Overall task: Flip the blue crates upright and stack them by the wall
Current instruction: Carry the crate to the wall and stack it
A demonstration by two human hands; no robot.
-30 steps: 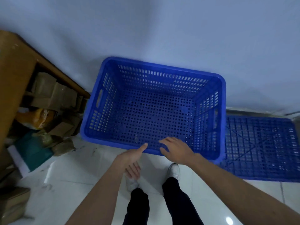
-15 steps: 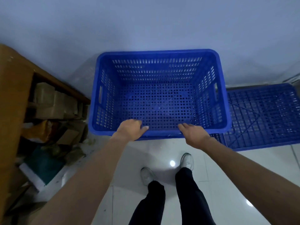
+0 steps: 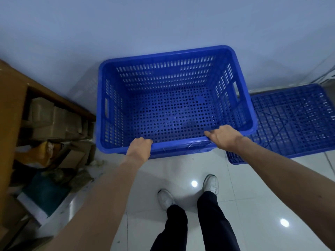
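Observation:
A blue perforated crate (image 3: 168, 57) stands upright against the pale wall (image 3: 163, 24), its open top facing me. It seems to rest on another blue crate whose edge shows under its near rim. My left hand (image 3: 138, 147) curls over the near rim at the left. My right hand (image 3: 223, 137) grips the same rim further right. A second blue crate (image 3: 293, 120) lies upside down on the floor to the right, its ribbed bottom facing up, partly behind the upright one.
A brown wooden shelf unit (image 3: 12, 109) stands at the left, stuffed with cardboard boxes (image 3: 49, 120) and bags spilling onto the floor. White glossy floor tiles (image 3: 244, 187) lie below me. My feet in white shoes (image 3: 165, 198) stand just before the crate.
The upright crate has been pushed back against the wall and squared up. My hands went from touching the near rim to gripping it, spread further apart.

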